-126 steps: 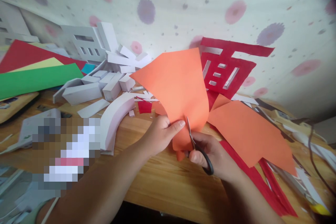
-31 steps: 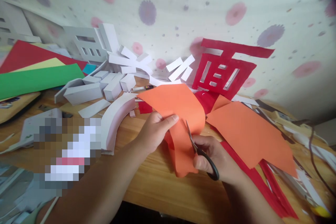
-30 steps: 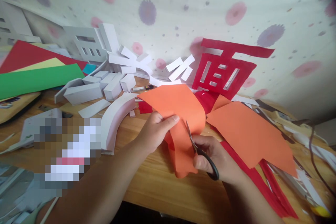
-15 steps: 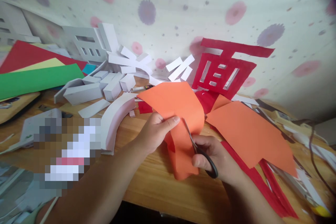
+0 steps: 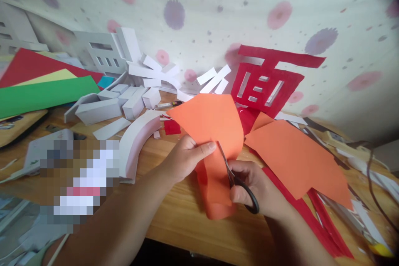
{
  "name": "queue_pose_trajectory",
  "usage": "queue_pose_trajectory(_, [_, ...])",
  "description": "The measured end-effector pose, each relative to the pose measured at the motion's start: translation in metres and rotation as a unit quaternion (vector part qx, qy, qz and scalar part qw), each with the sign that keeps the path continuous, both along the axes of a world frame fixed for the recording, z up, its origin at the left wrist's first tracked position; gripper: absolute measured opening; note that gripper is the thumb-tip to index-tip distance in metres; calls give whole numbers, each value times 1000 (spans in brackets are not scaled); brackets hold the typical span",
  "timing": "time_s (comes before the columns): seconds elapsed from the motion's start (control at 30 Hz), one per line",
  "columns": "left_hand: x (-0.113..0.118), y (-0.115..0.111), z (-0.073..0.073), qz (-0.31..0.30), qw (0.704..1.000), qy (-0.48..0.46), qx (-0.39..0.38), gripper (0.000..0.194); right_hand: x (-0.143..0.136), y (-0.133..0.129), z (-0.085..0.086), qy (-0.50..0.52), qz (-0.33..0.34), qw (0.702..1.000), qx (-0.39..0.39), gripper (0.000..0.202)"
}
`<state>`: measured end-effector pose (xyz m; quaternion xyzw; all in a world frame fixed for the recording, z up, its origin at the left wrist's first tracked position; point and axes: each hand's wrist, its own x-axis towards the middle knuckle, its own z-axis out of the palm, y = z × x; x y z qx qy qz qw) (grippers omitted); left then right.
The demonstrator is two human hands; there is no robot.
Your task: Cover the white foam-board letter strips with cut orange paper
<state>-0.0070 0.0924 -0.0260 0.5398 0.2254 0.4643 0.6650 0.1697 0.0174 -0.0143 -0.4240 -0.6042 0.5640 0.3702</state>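
A sheet of orange paper (image 5: 215, 118) is pinched in my left hand (image 5: 188, 156), thumb on top and the other fingers hidden beneath. Its lower part hangs down in a curl over the wooden table. My right hand (image 5: 251, 183) grips black-handled scissors (image 5: 230, 170), whose blades lie along the orange paper just right of my left thumb. The blade tips point up and away from me. To the right of my hands lies a second piece of orange paper (image 5: 296, 158) with angular cut edges.
A red cut-out character (image 5: 264, 79) leans on the flowered curtain (image 5: 199, 8). White box-like pieces (image 5: 131, 99) and a curved white piece (image 5: 139, 141) lie to the left, near green (image 5: 46, 95) and red sheets. Red strips (image 5: 330, 224) and a cable (image 5: 369, 183) are at right.
The orange paper has turned and shifted slightly to the right, and its lower curl hangs a little further down. Both hands have barely moved.
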Motion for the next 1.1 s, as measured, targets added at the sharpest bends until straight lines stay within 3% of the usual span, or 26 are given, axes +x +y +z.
queue_pose_trajectory(0.33, [-1, -1, 2, -31, 999, 23, 2, 18, 0, 0, 3, 0, 10, 1000, 20, 61])
queue_pose_trajectory(0.53, [-1, -1, 0, -16, 1000, 24, 3, 17, 0, 1, 4, -12, 14, 999, 35, 59])
queue_pose_trajectory(1.1, [-2, -1, -1, -36, 997, 61, 14, 21, 1, 1, 3, -5, 8, 1000, -3, 65])
